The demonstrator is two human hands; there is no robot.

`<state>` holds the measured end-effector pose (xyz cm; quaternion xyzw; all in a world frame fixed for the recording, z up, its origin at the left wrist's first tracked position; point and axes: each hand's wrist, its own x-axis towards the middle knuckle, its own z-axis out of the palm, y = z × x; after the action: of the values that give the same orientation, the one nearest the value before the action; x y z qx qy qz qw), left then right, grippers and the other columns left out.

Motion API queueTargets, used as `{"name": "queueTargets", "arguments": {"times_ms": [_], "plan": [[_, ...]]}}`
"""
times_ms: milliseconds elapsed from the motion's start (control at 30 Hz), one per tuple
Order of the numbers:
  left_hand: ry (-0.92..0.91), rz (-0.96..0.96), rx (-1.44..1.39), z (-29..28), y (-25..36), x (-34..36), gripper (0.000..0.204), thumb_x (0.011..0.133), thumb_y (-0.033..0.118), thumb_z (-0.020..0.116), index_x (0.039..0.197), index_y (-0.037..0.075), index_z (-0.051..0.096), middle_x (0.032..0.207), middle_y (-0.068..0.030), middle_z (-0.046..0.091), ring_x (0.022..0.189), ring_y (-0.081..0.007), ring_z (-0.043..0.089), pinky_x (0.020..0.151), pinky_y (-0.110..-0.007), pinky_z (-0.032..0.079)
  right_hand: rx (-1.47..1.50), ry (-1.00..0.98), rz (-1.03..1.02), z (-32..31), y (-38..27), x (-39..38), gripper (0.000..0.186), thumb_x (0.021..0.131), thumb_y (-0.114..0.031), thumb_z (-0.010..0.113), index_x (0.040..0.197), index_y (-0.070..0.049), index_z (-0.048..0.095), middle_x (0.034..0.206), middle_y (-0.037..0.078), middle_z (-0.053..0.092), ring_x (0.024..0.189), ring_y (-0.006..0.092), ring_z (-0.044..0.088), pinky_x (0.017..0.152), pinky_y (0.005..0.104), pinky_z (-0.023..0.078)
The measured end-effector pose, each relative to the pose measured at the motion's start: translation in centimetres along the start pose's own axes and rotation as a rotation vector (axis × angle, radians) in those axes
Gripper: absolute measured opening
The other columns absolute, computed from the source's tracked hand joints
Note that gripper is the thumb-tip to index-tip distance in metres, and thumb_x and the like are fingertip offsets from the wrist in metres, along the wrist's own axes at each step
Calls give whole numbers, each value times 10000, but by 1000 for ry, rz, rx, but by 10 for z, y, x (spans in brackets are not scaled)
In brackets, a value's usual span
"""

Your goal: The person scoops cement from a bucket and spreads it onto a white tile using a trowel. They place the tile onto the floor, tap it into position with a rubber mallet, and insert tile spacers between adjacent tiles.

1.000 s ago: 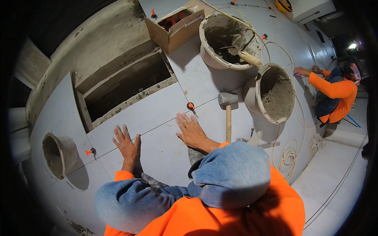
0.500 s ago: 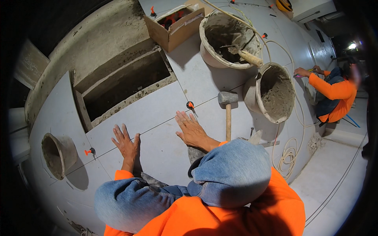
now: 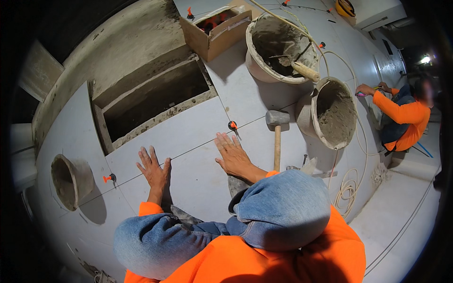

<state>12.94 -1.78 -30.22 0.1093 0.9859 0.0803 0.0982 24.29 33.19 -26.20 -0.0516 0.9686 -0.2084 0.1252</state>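
Both palms lie flat on a pale grey floor tile (image 3: 196, 184), close to the seam along its far edge. My left hand (image 3: 154, 169) has its fingers spread and holds nothing. To its right my right hand (image 3: 234, 156) is also spread out and holds nothing. Just beyond its fingertips an orange-and-black tile levelling clip (image 3: 232, 125) stands in the seam. Another such clip (image 3: 109, 178) stands left of my left hand. A rubber mallet (image 3: 277, 120) with a wooden handle lies on the tiles right of my right hand.
Past the hands is a rectangular floor opening (image 3: 155, 123) with rough mortar edges. Mortar-smeared buckets (image 3: 262, 70) stand at the upper right, a smaller bucket (image 3: 78, 181) at the left. A cardboard box (image 3: 222, 35) stands behind. A hose (image 3: 348, 188) coils near a crouching co-worker (image 3: 401, 113).
Both hands stay flat on the tile with hardly any shift. The surroundings have slid slightly right in the picture as the view turned. The mallet and buckets rest where they were.
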Motion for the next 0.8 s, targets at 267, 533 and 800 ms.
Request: {"name": "queueTargets", "arguments": {"times_ms": [267,533,800], "plan": [[6,19,6,-2,1,0,924,1049,637,568,1756,140,242,1842,-202,86,1704,-407,15,1297,-716,-2,-22,24,-8,2,1,0,801,1070,-387,613,1688,28,316,1806,221,212,1688,381,154,1357,574,124],[-43,12,-13,-2,-3,-6,892,1046,576,601,1729,84,305,1828,-241,101,1702,-418,28,1308,-696,-14,-46,15,33,8,1,0,821,1059,-398,629,1683,36,319,1801,230,220,1679,399,178,1343,609,139],[-113,19,-108,-26,-70,-69,785,1108,556,502,1735,125,306,1826,-200,162,1692,-401,127,1332,-659,106,-92,-9,51,12,-3,3,806,1010,-288,693,1660,54,362,1773,280,271,1661,442,219,1331,636,129]]}}
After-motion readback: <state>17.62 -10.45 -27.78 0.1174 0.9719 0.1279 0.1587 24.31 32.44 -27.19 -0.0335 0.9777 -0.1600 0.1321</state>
